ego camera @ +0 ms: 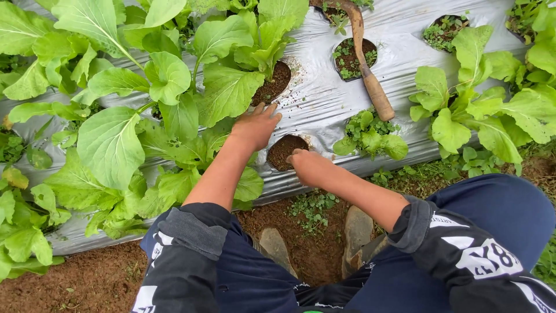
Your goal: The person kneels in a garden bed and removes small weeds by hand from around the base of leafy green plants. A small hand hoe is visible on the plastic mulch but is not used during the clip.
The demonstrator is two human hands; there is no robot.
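I am crouched at a garden bed covered with silver plastic mulch (324, 98). My left hand (255, 124) lies flat on the plastic, fingers spread, between a leafy green plant (231, 87) and a bare planting hole of dark soil (285, 152). My right hand (308, 166) rests at the right rim of that same hole, fingers curled down toward the soil. Whether it holds anything is hidden. Both sleeves are dark with white print.
A wooden-handled tool (370, 81) lies on the plastic beyond the hole, over a weedy hole (350, 58). Large-leaved green plants (110, 139) crowd the left; more plants (480, 110) stand at right. My muddy shoes (356, 232) stand on brown soil below the bed's edge.
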